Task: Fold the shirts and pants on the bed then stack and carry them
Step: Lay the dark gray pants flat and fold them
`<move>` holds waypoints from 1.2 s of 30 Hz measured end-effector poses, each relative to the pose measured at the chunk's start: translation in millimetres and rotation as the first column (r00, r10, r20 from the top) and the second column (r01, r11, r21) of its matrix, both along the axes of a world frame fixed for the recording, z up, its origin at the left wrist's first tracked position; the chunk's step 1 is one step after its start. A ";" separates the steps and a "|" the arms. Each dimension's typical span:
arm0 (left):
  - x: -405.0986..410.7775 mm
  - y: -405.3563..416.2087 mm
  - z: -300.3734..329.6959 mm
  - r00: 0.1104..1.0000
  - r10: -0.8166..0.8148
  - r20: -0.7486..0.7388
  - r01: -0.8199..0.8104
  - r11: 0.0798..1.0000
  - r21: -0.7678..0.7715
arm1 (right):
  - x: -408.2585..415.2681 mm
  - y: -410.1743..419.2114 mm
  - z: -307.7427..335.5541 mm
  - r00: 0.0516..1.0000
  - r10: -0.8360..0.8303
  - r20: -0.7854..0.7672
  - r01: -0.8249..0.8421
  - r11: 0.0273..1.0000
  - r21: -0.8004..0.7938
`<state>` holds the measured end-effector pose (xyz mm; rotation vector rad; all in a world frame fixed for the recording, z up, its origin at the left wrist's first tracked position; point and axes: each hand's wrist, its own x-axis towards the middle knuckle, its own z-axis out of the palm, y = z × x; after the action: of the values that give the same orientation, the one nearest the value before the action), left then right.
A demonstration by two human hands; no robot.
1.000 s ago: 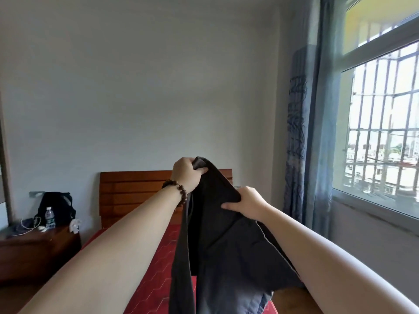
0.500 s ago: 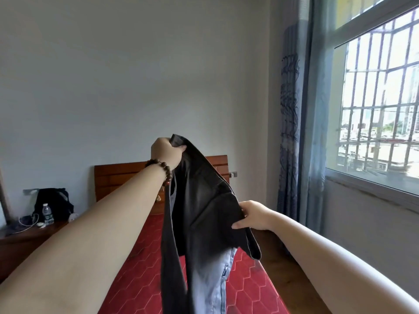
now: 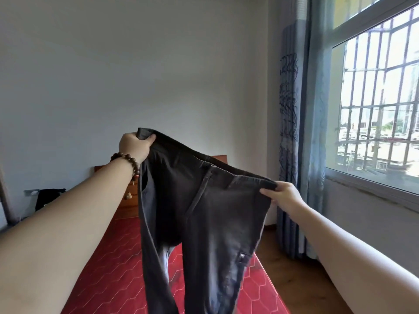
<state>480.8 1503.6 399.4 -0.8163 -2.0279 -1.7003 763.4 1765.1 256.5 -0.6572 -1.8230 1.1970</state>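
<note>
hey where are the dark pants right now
In the head view the dark pants hang mid-frame above the red bed, held up by the waistband between the left hand and the right hand, legs dangling down.

The legs of the dark pants [image 3: 204, 223] run off the bottom edge, so their hems and full length stay out of sight. The hanging cloth covers the middle of the red bed [image 3: 108, 264] and most of the wooden headboard [image 3: 218, 157]. The left arm hides much of the black bag [image 3: 48, 197] by the wall; what stands beside it cannot be made out. Both forearms are cut by the frame's edges. The window [image 3: 374, 98] runs off the right edge, and the buildings beyond its bars are washed out.
</note>
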 end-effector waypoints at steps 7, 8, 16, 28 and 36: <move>-24.8 -18.8 -28.2 0.944 -0.005 0.329 0.024 0.998 -0.054 | 4.8 -10.7 46.2 0.887 0.180 -0.425 -0.349 0.864 -0.363; -28.3 -17.7 -34.1 0.920 -0.014 0.391 0.037 0.998 -0.051 | 1.4 -12.1 49.6 0.911 0.128 -0.392 -0.295 0.866 -0.403; 28.1 7.1 -60.4 0.703 -0.245 0.668 0.180 0.970 0.165 | -50.7 -60.2 66.3 0.934 -0.092 -0.345 -0.105 0.852 -0.513; 106.9 43.9 -49.2 0.419 -0.833 0.360 0.640 0.553 0.534 | -77.3 -159.6 79.8 0.840 0.521 -0.153 -0.519 0.853 0.057; 80.9 18.0 -27.6 0.501 -0.832 0.239 0.697 0.552 0.457 | -58.3 -97.4 102.6 0.963 0.173 -0.207 -0.155 0.983 0.103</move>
<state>561.7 1521.6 371.8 -1.5098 -1.5993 -2.8497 705.2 1667.7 359.1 -0.3177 -1.7593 1.2380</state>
